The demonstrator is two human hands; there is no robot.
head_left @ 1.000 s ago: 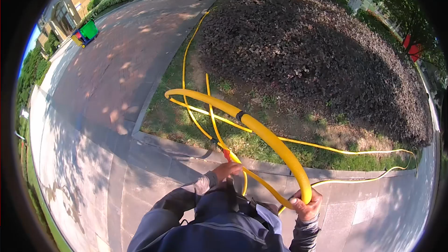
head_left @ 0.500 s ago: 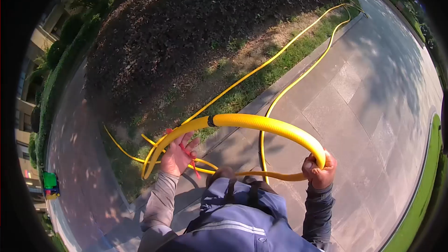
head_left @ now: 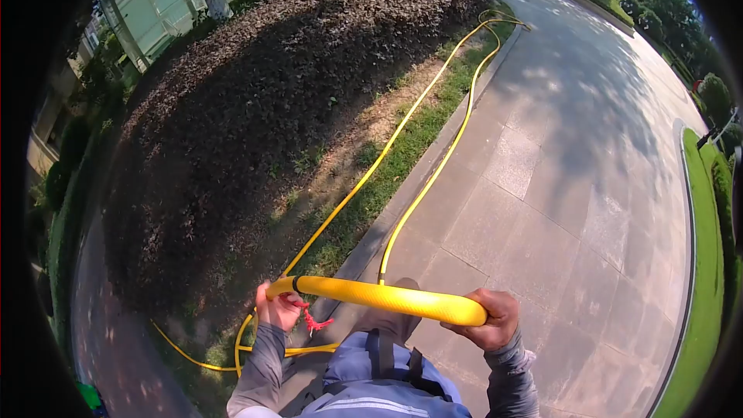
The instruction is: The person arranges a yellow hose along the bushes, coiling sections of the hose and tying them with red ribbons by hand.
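A thick yellow hose [head_left: 387,296] stretches across in front of my body, with a black band near its left end. My right hand [head_left: 494,319] is wrapped round the right part of it. At the left part, my left hand [head_left: 278,306] is closed round the hose near the black band. A red cord [head_left: 316,323] dangles beside my left hand. Thinner-looking yellow lengths [head_left: 364,178] run away over the grass and along the paving, and others lie at the lower left.
A dark purple-leaved hedge [head_left: 255,101] fills the left, edged by grass [head_left: 422,131] and a stone kerb [head_left: 433,162]. Grey paving [head_left: 534,240] lies at the right, with a green lawn strip [head_left: 700,263] beyond. A pale green structure [head_left: 155,8] stands upper left.
The view has swung right along the paving. My left hand was open beside the hose and is now closed round it. The held hose has gone from an arched loop to a straighter, lower span.
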